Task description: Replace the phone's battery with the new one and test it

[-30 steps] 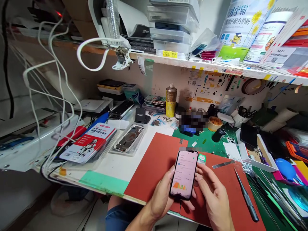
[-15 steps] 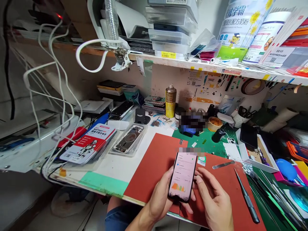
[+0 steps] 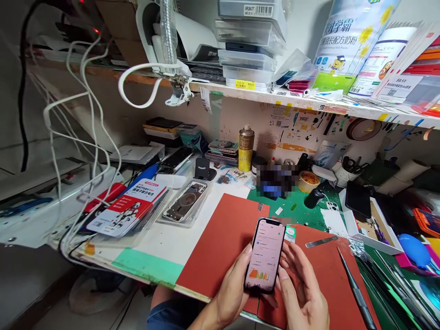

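Observation:
A smartphone (image 3: pixel 264 256) with a lit screen is tilted up toward me over the front of the red-brown mat (image 3: pixel 213 247). Settings-like text, a green switch and an orange bar chart show on it. My left hand (image 3: pixel 230 286) is closed around its left edge and lower back, thumb along the side. Cupped beside the right edge is my right hand (image 3: pixel 304 288), with thumb and fingers apart. Its fingertips are at the phone's edge; whether they press on it I cannot tell. Tweezers (image 3: pixel 355 286) and a small metal strip (image 3: pixel 321 241) lie to the right.
Left on the bench are a battery box (image 3: pixel 127 208) and a phone shell in a clear tray (image 3: pixel 185 201). A spray can (image 3: pixel 246 149) stands at the back. A white box (image 3: pixel 369 220) and several tools are right. A loaded shelf (image 3: pixel 292 98) and white cables (image 3: pixel 91 101) hang above.
The view has shifted slightly. The phone sits a little lower against my left fingers, and my right hand has come closer to its right edge, fingers more curled.

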Demonstrator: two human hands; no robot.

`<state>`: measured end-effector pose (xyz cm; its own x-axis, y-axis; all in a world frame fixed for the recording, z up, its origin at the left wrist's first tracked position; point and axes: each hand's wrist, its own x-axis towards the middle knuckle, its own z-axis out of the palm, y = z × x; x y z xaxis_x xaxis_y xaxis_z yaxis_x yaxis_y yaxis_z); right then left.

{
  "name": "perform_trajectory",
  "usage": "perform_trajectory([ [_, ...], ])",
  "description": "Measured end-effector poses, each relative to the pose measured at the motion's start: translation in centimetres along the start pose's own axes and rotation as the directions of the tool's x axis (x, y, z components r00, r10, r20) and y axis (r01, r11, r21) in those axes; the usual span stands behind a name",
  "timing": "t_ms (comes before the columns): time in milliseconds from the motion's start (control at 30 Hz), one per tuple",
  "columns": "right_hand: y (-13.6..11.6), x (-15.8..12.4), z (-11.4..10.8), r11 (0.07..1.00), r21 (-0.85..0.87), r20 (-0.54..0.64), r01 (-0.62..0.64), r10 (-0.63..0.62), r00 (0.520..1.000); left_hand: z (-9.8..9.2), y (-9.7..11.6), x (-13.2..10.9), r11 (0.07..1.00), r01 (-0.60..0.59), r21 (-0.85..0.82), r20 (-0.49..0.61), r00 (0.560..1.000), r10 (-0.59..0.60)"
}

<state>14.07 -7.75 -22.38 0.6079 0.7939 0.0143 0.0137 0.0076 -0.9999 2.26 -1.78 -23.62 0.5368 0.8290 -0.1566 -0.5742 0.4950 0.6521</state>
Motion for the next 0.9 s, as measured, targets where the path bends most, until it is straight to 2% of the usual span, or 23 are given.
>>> perform_trajectory([
  [133,-0.6,-0.2,0.2,0.998,0.034,0.039,-0.050,0.048,0.998,-0.1,-0.1,0.0,1.000,-0.024,0.011,-0.006,1.000,0.024],
  [267,0.2,0.2,-0.5,0.997,0.063,0.086,-0.051,0.046,0.995,0.4,0.3,0.1,1.000,0.008,0.010,0.001,1.000,-0.008],
  [333,0.8,0.7,-1.1,1.000,0.007,0.128,0.013,-0.014,0.992,0.7,0.7,0.1,0.999,0.043,0.000,-0.006,0.999,-0.043],
  [400,1.0,1.3,-2.1,0.977,-0.146,0.168,0.156,-0.131,0.977,1.0,0.9,0.1,0.997,0.081,-0.005,-0.016,0.997,-0.082],
  [433,0.8,1.6,-2.7,0.935,-0.250,0.190,0.251,-0.207,0.960,1.0,1.0,0.1,0.995,0.103,-0.003,-0.013,0.995,-0.103],
  [500,0.2,2.5,-4.1,0.785,-0.429,0.247,0.448,-0.375,0.893,1.0,1.2,0.2,0.988,0.153,0.016,0.007,0.988,-0.153],
  [567,-0.9,3.5,-5.5,0.595,-0.496,0.390,0.632,-0.498,0.775,0.9,1.5,0.3,0.976,0.213,0.039,0.041,0.976,-0.215],
  [667,-2.7,5.3,-7.3,0.359,-0.427,0.657,0.830,-0.507,0.557,0.9,2.1,0.3,0.960,0.277,0.045,0.098,0.955,-0.280],
  [700,-3.2,5.8,-7.7,0.310,-0.402,0.719,0.862,-0.476,0.507,0.9,2.3,0.3,0.955,0.293,0.044,0.112,0.949,-0.296],
  [733,-3.6,6.2,-8.0,0.280,-0.387,0.758,0.878,-0.446,0.476,0.9,2.5,0.2,0.950,0.307,0.047,0.122,0.943,-0.311],
  [800,-4.2,6.8,-8.1,0.266,-0.380,0.793,0.886,-0.399,0.460,1.1,2.9,0.0,0.940,0.335,0.068,0.131,0.931,-0.341],
  [900,-4.4,6.8,-7.7,0.311,-0.410,0.765,0.857,-0.394,0.509,1.2,3.2,-0.2,0.937,0.332,0.107,0.146,0.927,-0.345],
])
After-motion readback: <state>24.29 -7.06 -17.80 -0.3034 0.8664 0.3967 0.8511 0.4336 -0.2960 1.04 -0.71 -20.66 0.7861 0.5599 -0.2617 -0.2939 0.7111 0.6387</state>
